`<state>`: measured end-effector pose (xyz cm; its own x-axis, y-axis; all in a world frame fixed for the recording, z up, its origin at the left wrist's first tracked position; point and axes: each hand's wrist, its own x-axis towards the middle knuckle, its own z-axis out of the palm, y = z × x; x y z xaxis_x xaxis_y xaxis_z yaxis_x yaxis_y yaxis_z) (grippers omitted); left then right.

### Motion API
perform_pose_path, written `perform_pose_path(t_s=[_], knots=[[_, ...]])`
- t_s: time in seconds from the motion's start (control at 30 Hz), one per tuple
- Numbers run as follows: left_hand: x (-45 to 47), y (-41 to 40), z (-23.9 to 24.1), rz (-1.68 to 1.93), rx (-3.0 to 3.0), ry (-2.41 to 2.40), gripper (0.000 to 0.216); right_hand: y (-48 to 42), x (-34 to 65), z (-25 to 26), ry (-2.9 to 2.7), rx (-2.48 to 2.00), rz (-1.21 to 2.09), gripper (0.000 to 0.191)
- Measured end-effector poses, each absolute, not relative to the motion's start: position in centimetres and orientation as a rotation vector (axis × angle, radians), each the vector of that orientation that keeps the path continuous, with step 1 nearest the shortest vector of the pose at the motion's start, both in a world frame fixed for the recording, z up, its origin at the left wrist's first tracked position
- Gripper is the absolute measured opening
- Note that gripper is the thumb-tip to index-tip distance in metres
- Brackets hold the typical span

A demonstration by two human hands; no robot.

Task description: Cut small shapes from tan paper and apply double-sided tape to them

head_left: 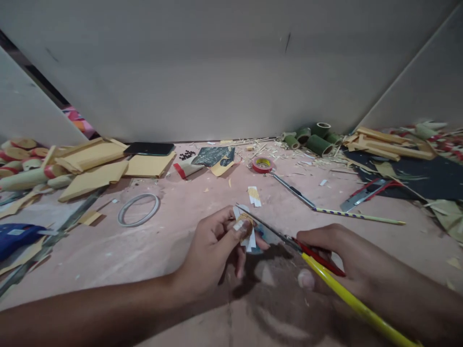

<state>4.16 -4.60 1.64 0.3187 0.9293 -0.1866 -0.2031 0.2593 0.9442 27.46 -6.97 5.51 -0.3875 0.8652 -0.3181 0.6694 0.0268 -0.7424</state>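
My left hand [217, 248] is closed in a pinch on a small folded strip of white and tan paper [245, 230], held just above the pinkish floor surface. My right hand [338, 260] is closed round scissors with red and yellow handles [318, 260]. Their thin metal blades [265, 226] reach left and touch the paper piece between my left thumb and fingers. A small cut scrap of the same paper [254, 195] lies a little beyond the hands.
A roll of red tape [263, 165], a knife blade [292, 190], a striped pencil [358, 217] and green bamboo sections [314, 140] lie at the back right. Tan card sheets [108, 166], a phone [149, 148] and a ring of tape [138, 209] lie left. A red cutter [365, 191] lies on black sheet.
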Motion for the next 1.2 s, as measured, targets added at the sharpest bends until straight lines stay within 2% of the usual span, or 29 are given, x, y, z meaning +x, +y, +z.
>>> perform_pose_path(t_s=[0.1, 0.37, 0.63, 0.8, 1.2], knots=[[3.7, -4.7, 2.3, 0.939, 1.041, 0.897, 0.027, -7.1, 27.1, 5.8, -1.998, -1.504, 1.407, 0.041], [2.7, -4.2, 4.7, 0.918, 1.054, 0.867, 0.026, -7.5, 26.1, 7.9, -1.984, -1.453, 1.353, 0.054], [2.9, -5.1, 5.2, 0.885, 1.040, 0.839, 0.025, -9.4, 25.5, 7.1, -1.811, -1.523, 1.312, 0.072], [3.1, -5.4, 4.4, 0.823, 0.988, 0.845, 0.028, -9.4, 25.3, 6.7, -1.790, -1.463, 1.378, 0.075], [3.3, -5.5, 4.2, 0.771, 0.944, 0.786, 0.024, -9.3, 25.0, 6.1, -1.773, -1.384, 1.489, 0.063]])
